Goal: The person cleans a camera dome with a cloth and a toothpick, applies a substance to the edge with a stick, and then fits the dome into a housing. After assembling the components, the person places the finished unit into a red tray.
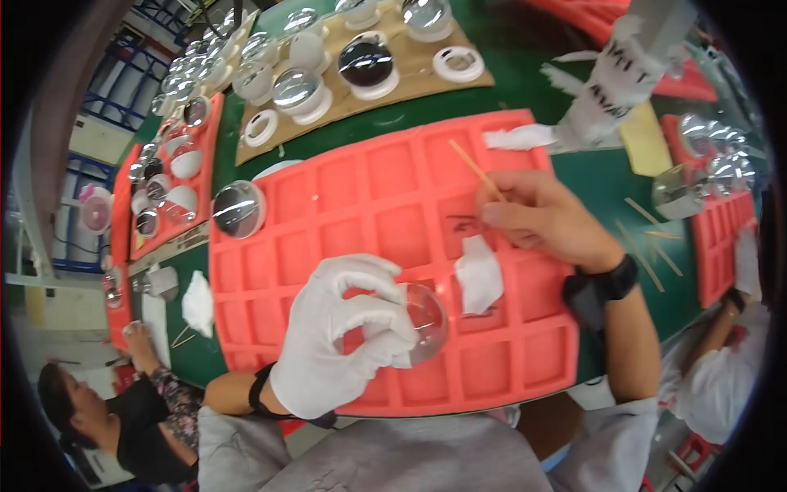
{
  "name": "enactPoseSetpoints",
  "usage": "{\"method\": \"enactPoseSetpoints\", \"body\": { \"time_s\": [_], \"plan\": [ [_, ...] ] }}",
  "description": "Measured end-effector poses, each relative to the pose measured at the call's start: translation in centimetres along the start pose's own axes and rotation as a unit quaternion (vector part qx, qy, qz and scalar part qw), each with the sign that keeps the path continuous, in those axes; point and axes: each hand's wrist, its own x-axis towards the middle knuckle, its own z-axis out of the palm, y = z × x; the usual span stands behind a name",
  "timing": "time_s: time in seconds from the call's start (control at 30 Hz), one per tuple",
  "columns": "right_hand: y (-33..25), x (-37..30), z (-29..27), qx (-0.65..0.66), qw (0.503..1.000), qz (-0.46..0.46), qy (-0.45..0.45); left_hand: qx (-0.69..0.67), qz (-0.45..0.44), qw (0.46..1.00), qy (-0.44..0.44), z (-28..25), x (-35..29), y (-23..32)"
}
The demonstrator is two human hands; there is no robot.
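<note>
A green bench (607, 176) carries a red foam tray (385, 197) of square pockets; a brown cardboard sheet (410, 70) with glass spheres on white rings lies toward the far edge, and more red trays line the left edge. One glass sphere (238, 209) sits at the tray's left edge. The left hand (340, 336), in a white glove, curls its fingers closed around a clear glass ball (426, 321) over the tray's near edge, wrist bent upward. The bare right hand (545, 221) pinches a thin wooden stick (477, 170) between thumb and fingertips above the tray's right side, near a white wipe (478, 275).
</note>
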Motion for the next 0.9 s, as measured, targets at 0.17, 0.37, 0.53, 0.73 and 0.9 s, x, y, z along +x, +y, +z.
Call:
{"method": "enactPoseSetpoints", "body": {
  "time_s": [0.17,0.37,0.53,0.73,0.9],
  "plan": [
    [-0.2,-0.2,-0.2,-0.019,1.000,0.002,0.020,-0.027,0.016,0.999,-0.006,0.0,-0.3,-0.1],
    [0.2,0.0,-0.2,-0.041,0.998,-0.018,0.032,-0.058,-0.032,0.998,-0.003,-0.3,-0.5,0.0],
    [0.4,0.0,-0.1,-0.088,0.994,-0.046,0.055,-0.084,-0.022,0.996,0.038,-0.1,-0.9,-0.3],
    [-0.2,-0.5,-0.2,-0.070,0.996,-0.004,0.046,-0.047,-0.028,0.994,0.092,0.4,-1.2,-0.6],
    [0.4,-0.3,-0.1,-0.092,0.993,-0.047,0.052,-0.038,-0.004,0.996,0.078,0.1,-1.5,-1.3]
  ]
}}
